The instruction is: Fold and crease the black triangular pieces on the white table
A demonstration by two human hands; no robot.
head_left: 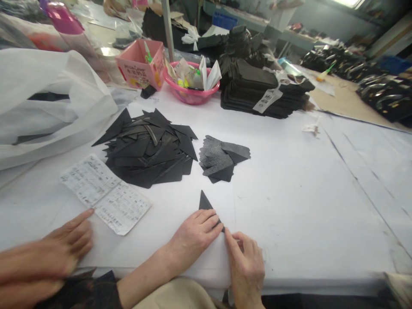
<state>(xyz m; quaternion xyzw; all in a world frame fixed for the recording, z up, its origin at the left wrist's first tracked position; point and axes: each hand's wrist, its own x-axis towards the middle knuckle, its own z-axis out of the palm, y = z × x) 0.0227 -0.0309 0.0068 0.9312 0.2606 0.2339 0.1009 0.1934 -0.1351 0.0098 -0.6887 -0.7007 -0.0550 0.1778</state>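
Observation:
A dark triangular piece of sheet material (205, 201) lies on the white table in front of me, its tip pointing away. My left hand (195, 231) presses it down with bent fingers, covering its middle. At the piece's near right corner, my right hand (246, 259) pinches the edge with thumb and forefinger. Beyond my hands lies a small fanned stack of grey-black pieces (217, 156). Left of that is a large loose heap of black pieces (151, 150), many of them pointed.
Another person's hand (75, 238) points at an open handwritten notebook (122, 206) on the left. Behind stand a pink box (140, 64), a pink basin (193, 96) and tied black stacks (251, 86). A white plastic bag (93, 86) lies at the far left.

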